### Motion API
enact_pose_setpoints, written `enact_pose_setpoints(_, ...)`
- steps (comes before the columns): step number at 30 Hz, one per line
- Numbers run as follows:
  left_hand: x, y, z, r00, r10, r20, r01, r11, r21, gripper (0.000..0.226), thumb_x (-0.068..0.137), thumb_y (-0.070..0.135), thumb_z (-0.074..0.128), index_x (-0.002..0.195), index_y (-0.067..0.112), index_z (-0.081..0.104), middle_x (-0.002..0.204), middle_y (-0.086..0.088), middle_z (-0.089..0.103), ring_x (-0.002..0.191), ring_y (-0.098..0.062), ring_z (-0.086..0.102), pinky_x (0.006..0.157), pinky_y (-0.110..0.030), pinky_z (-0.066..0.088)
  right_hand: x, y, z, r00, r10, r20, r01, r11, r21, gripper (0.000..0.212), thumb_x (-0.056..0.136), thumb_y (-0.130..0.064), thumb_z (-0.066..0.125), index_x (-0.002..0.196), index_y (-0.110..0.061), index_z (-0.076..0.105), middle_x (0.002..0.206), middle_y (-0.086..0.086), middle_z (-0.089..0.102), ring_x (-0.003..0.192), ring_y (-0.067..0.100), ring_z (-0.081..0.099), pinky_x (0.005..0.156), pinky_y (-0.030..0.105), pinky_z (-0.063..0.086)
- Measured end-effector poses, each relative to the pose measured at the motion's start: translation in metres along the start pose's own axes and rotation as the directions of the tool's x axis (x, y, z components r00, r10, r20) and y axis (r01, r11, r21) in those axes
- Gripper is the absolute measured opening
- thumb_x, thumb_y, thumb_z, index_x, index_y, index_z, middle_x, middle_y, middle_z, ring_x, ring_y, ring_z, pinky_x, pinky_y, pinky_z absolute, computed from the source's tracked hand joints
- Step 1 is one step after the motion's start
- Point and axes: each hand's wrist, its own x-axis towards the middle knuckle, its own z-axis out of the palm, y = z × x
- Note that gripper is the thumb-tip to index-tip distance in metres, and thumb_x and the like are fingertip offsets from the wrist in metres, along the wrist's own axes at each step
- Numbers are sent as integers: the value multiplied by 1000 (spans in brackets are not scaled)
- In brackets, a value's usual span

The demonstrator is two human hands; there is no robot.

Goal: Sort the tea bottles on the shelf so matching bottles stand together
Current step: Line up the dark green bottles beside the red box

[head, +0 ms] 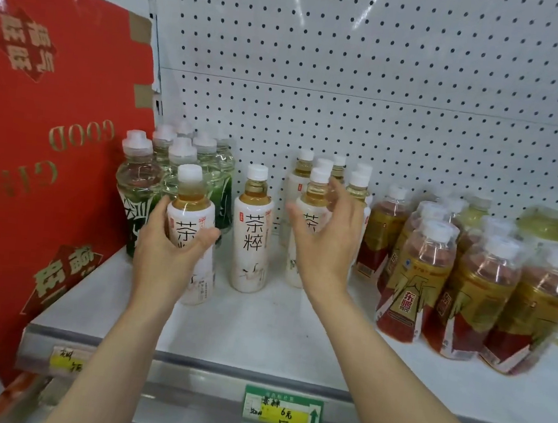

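Note:
My left hand (166,251) is wrapped around a white-labelled tea bottle (190,209) standing at the front left of the shelf (258,329). A second white-labelled bottle (252,232) stands free just to its right. My right hand (328,237) is spread open in front of a third white-labelled bottle (311,214); whether it touches it I cannot tell. More white-labelled bottles (358,185) stand behind that one. Green-labelled bottles (158,171) cluster at the back left. Red-and-gold bottles (435,279) fill the right side.
A large red gift box (46,152) leans against the shelf's left end. White pegboard (387,85) forms the back wall. Price tags (282,408) hang on the shelf's front rail. Pale yellow bottles (555,223) stand at the far right.

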Motion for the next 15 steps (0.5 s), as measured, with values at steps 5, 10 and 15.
enact_pose_setpoints(5,-36,32,18,894,333,-301,-326,942,73,78,87,39,74,152,18,36,154,-6,36,144,-18,31,119,-43,30,26,13,-6,980,64,190,19,914,-405,77,83,-47,78,145,-16,45,135,9,43,128,26,38,98,36,44)
enact_pose_setpoints(10,-43,47,61,828,560,-31,-557,816,-156,49,100,28,60,145,18,46,145,0,48,136,-10,46,111,-27,41,17,12,-17,970,63,233,-19,983,-185,66,76,-35,86,131,-19,53,131,2,53,123,19,47,94,29,42)
enact_pose_setpoints(15,-19,63,110,881,265,392,-161,947,-277,58,101,61,35,152,35,37,159,15,36,145,-1,31,122,-36,28,-4,10,-55,951,182,250,-193,981,22,62,79,-29,86,127,-28,47,114,-17,62,108,12,64,94,41,53)
